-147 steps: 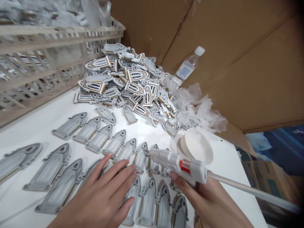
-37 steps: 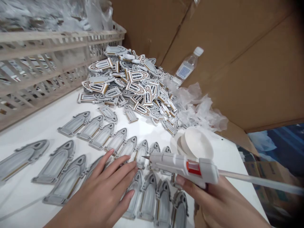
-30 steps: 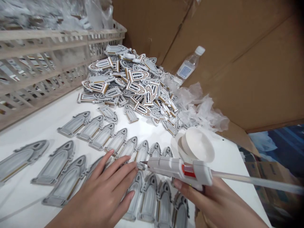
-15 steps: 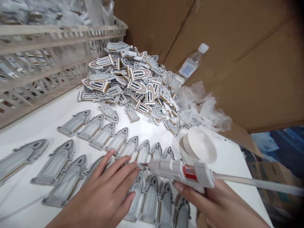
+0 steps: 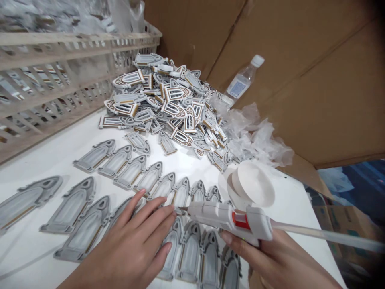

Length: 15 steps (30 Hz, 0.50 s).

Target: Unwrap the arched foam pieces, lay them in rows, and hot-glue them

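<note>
My right hand (image 5: pixel 264 255) is wrapped round the grip of a white glue gun (image 5: pixel 212 212) with a red-edged slot and a long translucent glue stick (image 5: pixel 325 235) out of its back. The nozzle points left, close to the fingertips of my left hand (image 5: pixel 135 237). That hand lies palm down, fingers stretched and spread, over the grey arched window pieces; what lies under it is hidden. Several of these pieces stand in rows, backs up, such as one arched piece (image 5: pixel 190 251) below the gun and another (image 5: pixel 67 206) left of my hand.
Behind the rows is a heap of white-and-brown window pieces (image 5: pixel 177 106). A slatted plastic crate (image 5: pixel 75 38) stands at the left. To the right are a white bowl (image 5: pixel 254 182), crumpled clear plastic (image 5: pixel 255 132), and a bottle (image 5: pixel 240 82) against a cardboard wall (image 5: pixel 300 72).
Both hands stay almost where they were. The glue gun's back end has shifted very slightly, and its red-edged slot shows a paler middle.
</note>
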### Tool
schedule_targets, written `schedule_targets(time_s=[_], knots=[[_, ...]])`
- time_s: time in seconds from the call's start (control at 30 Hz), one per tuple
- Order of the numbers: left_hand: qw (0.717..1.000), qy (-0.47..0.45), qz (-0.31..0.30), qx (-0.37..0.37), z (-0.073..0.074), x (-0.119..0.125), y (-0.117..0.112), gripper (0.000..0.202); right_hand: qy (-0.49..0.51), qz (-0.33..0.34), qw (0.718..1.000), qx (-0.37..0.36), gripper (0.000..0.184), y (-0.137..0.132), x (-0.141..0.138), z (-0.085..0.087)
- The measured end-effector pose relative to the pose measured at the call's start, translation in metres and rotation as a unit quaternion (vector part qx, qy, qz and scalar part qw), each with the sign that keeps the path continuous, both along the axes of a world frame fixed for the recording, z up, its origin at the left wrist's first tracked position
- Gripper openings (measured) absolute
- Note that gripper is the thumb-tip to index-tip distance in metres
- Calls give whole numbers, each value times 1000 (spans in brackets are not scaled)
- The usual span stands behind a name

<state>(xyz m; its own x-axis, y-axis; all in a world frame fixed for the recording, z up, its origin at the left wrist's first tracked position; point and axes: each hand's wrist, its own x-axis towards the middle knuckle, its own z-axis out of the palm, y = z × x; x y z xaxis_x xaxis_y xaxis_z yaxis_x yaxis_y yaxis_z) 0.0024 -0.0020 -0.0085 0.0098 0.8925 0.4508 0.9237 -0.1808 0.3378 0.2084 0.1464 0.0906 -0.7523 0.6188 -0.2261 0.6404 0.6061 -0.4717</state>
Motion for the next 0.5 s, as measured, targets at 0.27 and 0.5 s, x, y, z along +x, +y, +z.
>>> schedule_targets(time_s=[0.27,0.5], knots=[[1000,-10,1,6,0,0,1,30,-51,18,998,-44,31,1,-8,4],[1000,-14,5,2,3,0,0,29,-44,6,997,-56,31,-1,-5,3]])
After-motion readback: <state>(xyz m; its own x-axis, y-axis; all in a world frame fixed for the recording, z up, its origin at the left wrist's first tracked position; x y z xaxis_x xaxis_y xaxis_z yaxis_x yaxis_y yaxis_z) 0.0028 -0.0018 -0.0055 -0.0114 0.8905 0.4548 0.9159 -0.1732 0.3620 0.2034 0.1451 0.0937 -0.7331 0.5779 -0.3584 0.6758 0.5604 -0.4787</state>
